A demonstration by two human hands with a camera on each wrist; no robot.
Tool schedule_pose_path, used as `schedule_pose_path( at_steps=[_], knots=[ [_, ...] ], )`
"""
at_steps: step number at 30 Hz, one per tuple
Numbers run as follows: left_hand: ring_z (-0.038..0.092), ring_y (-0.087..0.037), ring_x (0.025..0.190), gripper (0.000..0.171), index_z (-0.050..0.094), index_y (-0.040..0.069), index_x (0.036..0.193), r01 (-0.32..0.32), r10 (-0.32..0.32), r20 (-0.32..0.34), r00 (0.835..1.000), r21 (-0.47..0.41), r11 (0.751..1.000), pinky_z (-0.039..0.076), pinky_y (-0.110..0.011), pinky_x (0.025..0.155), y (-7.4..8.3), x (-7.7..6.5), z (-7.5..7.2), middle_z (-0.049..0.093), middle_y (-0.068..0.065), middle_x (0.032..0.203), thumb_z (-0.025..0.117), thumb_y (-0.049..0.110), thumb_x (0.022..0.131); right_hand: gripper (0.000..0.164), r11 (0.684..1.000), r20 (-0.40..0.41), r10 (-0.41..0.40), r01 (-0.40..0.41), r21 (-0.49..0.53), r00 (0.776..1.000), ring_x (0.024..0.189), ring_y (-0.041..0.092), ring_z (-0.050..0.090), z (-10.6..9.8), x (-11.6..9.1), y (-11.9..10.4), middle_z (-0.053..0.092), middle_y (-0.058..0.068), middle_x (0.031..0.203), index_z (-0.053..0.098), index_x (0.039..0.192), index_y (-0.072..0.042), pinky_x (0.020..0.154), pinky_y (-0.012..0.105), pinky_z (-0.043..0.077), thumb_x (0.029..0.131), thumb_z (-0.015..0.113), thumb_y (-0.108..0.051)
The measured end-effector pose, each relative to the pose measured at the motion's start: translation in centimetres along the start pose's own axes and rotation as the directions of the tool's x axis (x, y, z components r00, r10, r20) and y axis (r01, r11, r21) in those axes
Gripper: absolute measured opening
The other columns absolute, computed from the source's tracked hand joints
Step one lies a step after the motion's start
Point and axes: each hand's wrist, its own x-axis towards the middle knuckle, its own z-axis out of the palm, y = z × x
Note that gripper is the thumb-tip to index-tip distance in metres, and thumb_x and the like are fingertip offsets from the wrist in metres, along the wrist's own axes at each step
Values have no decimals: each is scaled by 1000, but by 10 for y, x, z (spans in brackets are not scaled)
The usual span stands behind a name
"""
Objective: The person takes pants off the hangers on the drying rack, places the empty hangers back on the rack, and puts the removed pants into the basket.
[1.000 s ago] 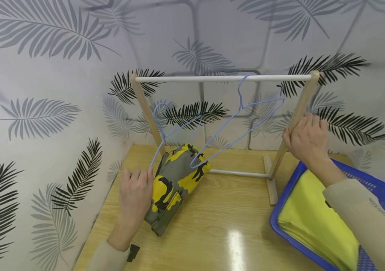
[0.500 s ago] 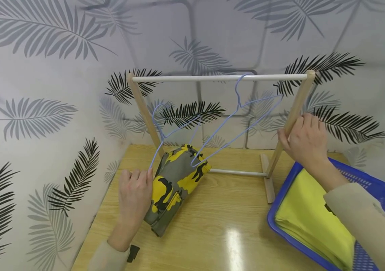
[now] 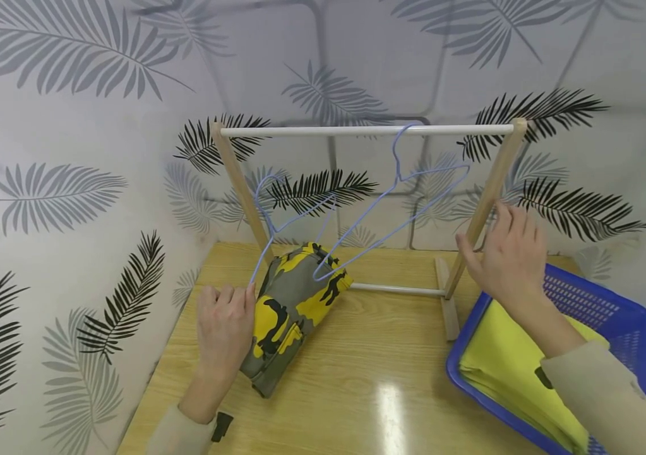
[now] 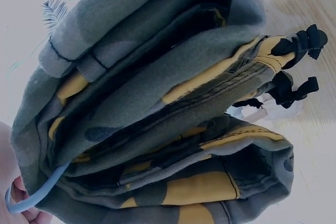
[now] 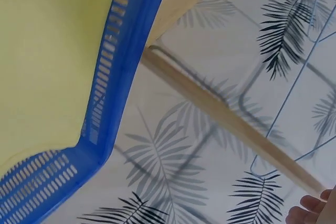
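Note:
My left hand (image 3: 225,328) grips the lower corner of a blue wire hanger (image 3: 273,235). Folded grey, yellow and black camouflage trousers (image 3: 294,297) hang over this hanger; the left wrist view shows their layered folds (image 4: 157,103) and black cord ends (image 4: 296,45). My right hand (image 3: 507,259) is beside the right wooden post (image 3: 484,202) of a small clothes rack, thumb apart from the fingers, holding nothing. A second blue hanger (image 3: 396,183) hangs bare from the rack's white top rail (image 3: 323,131).
A blue plastic basket (image 3: 632,316) holding folded yellow cloth (image 3: 504,354) stands at the right, under my right forearm. The rack's white lower bar (image 3: 396,288) runs just above the wooden table (image 3: 345,392). A leaf-patterned wall (image 3: 72,265) stands behind and left.
My right hand has let go of the right post and drawn slightly down, its fingers loosening. The bare hanger has swung slightly. My left hand still holds the hanger with the trousers.

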Motion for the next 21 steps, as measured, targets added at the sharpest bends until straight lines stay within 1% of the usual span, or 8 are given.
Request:
schedule_pose_path(
  at_steps=[3,8,13,16,18,21],
  knots=[
    [36,-26,62,50,57,1,64,6,-6,0,1000,-7,1000,31,-37,63,1,0,0,58,-13,57,53,20,111,103,998,15,34,-35,60,999,109,57,56,-4,-9,-10,57,40,125,46,140,17,88,68,47,101,26,-76],
    [37,-26,62,50,56,2,64,1,-1,-3,1000,-5,1000,32,-37,62,1,0,1,58,-13,57,54,20,110,106,984,52,69,-76,160,996,113,58,56,-10,-24,-31,57,39,126,48,138,15,90,69,48,99,26,-81],
    [38,-26,62,50,55,2,64,-9,9,-10,1000,-7,1000,32,-37,62,2,0,0,57,-12,57,52,20,111,99,964,70,60,-76,254,996,113,55,56,-10,-42,-53,57,36,126,48,137,12,88,66,47,100,31,-78],
    [37,-26,61,50,56,2,64,-10,10,-12,1000,-10,1000,31,-36,62,3,1,-1,56,-12,57,51,20,112,95,955,80,39,-60,292,996,115,53,56,-9,-51,-64,58,34,127,49,137,12,92,66,47,101,36,-75],
    [37,-26,61,51,56,2,65,-13,13,-10,1000,-5,1000,31,-36,61,3,1,-2,57,-12,57,50,20,112,90,948,82,23,-48,315,996,116,51,57,-7,-57,-71,59,33,126,51,135,12,95,65,48,101,41,-70],
    [37,-25,60,52,58,1,66,-17,17,-10,1000,-7,1000,31,-35,60,3,1,-2,57,-12,58,47,21,113,81,941,67,0,-22,337,998,113,50,60,-6,-66,-81,62,31,124,55,131,13,96,64,50,100,50,-62]
  ],
)
